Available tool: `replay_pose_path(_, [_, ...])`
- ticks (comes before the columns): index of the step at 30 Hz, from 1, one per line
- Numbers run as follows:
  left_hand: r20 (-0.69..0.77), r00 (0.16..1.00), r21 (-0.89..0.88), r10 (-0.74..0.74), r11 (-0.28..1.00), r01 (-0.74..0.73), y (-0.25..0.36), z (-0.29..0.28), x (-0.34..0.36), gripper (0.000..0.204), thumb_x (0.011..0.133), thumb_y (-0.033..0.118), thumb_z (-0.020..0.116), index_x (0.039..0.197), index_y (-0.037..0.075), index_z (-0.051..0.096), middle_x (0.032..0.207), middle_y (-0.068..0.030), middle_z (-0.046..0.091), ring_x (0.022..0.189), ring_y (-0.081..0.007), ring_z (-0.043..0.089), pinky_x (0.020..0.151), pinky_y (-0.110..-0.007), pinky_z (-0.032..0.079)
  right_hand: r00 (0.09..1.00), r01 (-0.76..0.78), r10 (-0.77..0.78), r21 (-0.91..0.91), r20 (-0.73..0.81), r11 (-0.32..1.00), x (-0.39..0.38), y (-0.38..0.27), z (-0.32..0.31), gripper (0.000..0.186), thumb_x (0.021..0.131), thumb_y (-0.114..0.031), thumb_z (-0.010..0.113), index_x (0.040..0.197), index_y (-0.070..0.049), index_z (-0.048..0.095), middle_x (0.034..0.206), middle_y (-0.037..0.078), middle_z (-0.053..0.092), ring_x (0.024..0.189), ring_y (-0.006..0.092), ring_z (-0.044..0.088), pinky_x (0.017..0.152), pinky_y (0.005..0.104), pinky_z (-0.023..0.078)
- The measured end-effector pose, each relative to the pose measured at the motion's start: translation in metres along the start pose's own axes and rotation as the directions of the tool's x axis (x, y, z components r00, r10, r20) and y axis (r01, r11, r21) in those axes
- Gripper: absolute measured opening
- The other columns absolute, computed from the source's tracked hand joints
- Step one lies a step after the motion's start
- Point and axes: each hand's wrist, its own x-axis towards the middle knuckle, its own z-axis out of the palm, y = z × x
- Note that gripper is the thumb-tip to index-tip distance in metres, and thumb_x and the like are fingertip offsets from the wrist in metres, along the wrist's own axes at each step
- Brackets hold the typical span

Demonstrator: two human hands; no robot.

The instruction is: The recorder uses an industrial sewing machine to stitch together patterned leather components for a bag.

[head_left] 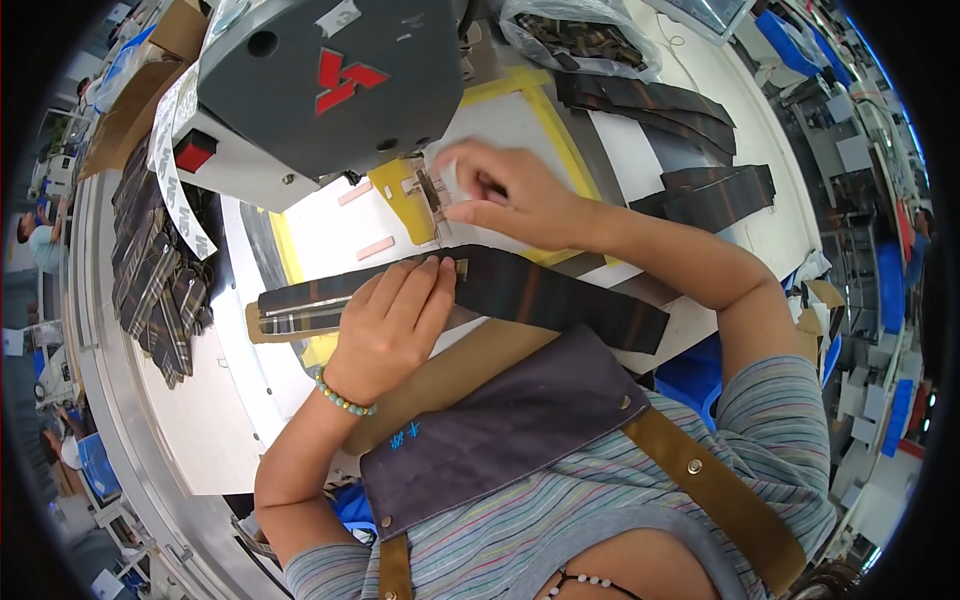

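A dark plaid fabric strip (560, 298) runs across in front of me, with a tan card template (268, 328) showing at its left end. My left hand (392, 318) is closed on the strip, fingers together over its upper edge; its thumb is hidden. Beside the machine's yellow plate (402, 200) and small metal clamp parts (430, 193), my right hand (525, 195) hovers, slightly blurred. Its thumb and curled fingers are apart, and I make out nothing held between them. The grey sewing machine head (330, 80) stands just beyond, to the left.
Plaid pieces (160, 270) hang in a pile at the left. More dark strips (655, 110) lie at the far right, near a clear plastic bag (585, 40) of fabric. Two pink pads (376, 248) sit on the white work surface, with yellow tape (560, 140) along its edge.
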Motion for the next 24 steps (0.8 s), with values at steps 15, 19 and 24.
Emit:
replay_pose_path(15, [-0.264, 0.963, -0.036, 0.045, 0.998, -0.057, 0.029, 0.043, 0.004, 0.016, 0.081, 0.024, 0.066, 0.080, 0.009, 0.061, 0.083, -0.0019, 0.056, 0.077, -0.0201, 0.061, 0.061, -0.033, 0.051, 0.993, -0.110, 0.114, -0.175, 0.015, 0.978, -0.024, 0.003, -0.048, 0.050, 0.112, -0.034, 0.047, 0.148, 0.000, 0.056, 0.078, -0.005, 0.043, 0.064, 0.0028, 0.037, 0.055, 0.0208, 0.026])
replay_pose_path(19, [-0.425, 0.904, 0.004, 0.033, 0.999, -0.034, 0.041, 0.035, 0.004, 0.015, 0.084, 0.020, 0.066, 0.075, 0.009, 0.061, 0.081, -0.0025, 0.056, 0.077, -0.0214, 0.062, 0.058, -0.035, 0.051, 0.946, -0.074, 0.078, -0.026, 0.314, 0.997, -0.006, -0.004, -0.040, 0.059, 0.109, -0.050, 0.046, 0.134, 0.001, 0.064, 0.083, -0.003, 0.047, 0.070, 0.0065, 0.043, 0.060, 0.0233, 0.031])
replay_pose_path(24, [-0.468, 0.878, -0.054, -0.098, 0.995, 0.082, 0.026, 0.043, 0.003, 0.014, 0.083, 0.018, 0.068, 0.075, 0.009, 0.061, 0.082, -0.0026, 0.059, 0.079, -0.0232, 0.066, 0.057, -0.036, 0.053, 0.881, 0.305, -0.180, -0.234, 0.438, 0.923, -0.002, 0.003, -0.028, 0.036, 0.092, -0.026, 0.055, 0.105, 0.008, 0.060, 0.089, 0.019, 0.057, 0.082, 0.0344, 0.059, 0.073, 0.0384, 0.045])
